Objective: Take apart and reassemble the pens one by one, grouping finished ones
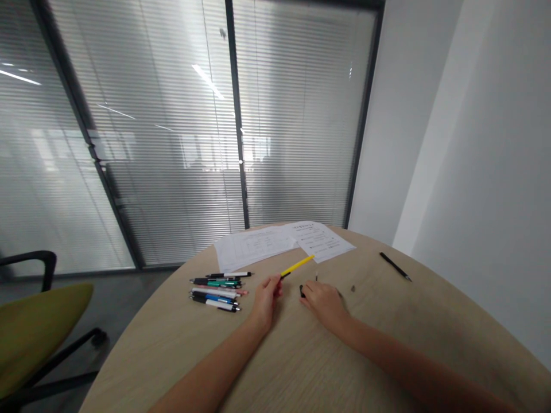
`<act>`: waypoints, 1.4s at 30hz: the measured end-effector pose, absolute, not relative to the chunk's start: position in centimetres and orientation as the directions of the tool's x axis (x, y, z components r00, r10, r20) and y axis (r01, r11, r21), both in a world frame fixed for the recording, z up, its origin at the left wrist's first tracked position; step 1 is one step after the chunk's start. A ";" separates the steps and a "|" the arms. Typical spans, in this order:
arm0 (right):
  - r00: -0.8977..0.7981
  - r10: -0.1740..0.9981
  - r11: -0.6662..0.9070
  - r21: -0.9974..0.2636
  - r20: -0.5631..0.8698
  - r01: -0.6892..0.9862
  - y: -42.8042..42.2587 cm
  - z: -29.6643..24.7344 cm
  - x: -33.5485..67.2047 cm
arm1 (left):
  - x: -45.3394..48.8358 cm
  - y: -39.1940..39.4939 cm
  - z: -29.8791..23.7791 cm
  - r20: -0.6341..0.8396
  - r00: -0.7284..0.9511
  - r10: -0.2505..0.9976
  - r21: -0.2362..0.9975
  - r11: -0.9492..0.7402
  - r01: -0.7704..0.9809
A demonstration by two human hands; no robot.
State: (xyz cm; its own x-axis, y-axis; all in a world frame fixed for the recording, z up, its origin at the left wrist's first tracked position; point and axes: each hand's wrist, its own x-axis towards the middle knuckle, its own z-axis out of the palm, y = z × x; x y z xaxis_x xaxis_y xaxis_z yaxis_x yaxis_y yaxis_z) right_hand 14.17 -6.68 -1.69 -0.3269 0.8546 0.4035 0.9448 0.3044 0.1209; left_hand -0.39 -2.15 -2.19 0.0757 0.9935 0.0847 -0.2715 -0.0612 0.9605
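My left hand (267,295) is closed around the near end of a slim yellow stick (299,265), shaped like a pencil or pen barrel, which points away to the right. A short black piece (285,276) shows beside the fingers; I cannot tell whether it belongs to the stick. Just right of it, my right hand (322,299) rests low over the tabletop with its fingers curled on a small dark object (302,291), mostly hidden. Beyond those fingers stands or lies a tiny thin dark piece (317,276). A small brownish bit (353,288) lies right of the hand.
Several pens (217,291) lie in a row on the round wooden table (275,367), left of my left hand. Printed sheets (258,244) cover its far side. A black pen (395,267) lies at the right. A green chair (43,321) stands left, near the glass partition (172,143).
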 end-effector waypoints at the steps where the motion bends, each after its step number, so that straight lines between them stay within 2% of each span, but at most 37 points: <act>1: -0.318 0.861 0.300 0.109 0.397 0.948 -6.7 -1.8 14.1 | -0.4 -2.2 -2.2 0.086 0.076 0.993 0.961 -0.062 -0.271; 17: -0.202 0.878 0.288 -0.143 0.434 0.947 -7.2 -1.8 15.7 | -0.4 -2.2 -2.1 0.096 0.073 0.993 0.976 -0.079 -0.205; 22: -0.012 0.920 0.161 -0.351 0.391 0.922 -7.3 -2.1 18.5 | -0.3 -2.6 -1.8 0.122 0.095 0.988 0.987 -0.110 -0.121; 24: 0.019 0.922 0.179 -0.468 0.388 0.865 -7.2 -2.8 19.8 | -0.3 -2.8 -1.6 0.139 0.116 0.983 0.989 -0.131 -0.071; 27: 0.004 0.915 0.244 -0.562 0.404 0.790 -7.6 -3.8 21.1 | -0.1 -3.2 -1.4 0.157 0.161 0.975 0.987 -0.159 0.004; 30: -0.049 0.919 0.287 -0.581 0.390 0.762 -8.6 -4.2 21.3 | 0.1 -3.5 -1.2 0.156 0.208 0.965 0.982 -0.174 0.068; 35: -0.091 0.911 0.318 -0.546 0.402 0.775 -9.8 -4.0 21.0 | 0.2 -3.9 -1.1 0.146 0.263 0.954 0.974 -0.186 0.133; 42: -0.171 0.929 0.329 -0.524 0.328 0.786 -10.1 -4.0 20.7 | 0.2 -4.0 -0.5 0.183 0.212 0.960 0.968 -0.213 0.132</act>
State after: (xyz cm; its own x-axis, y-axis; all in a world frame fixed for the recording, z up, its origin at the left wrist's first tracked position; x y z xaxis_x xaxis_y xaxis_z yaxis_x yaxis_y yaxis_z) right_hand 20.74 -10.07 -4.01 -0.1712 0.9292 0.3276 0.7855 0.3294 -0.5239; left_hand 0.23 -3.95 -0.55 0.2120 0.9600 0.1829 0.1317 -0.2135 0.9680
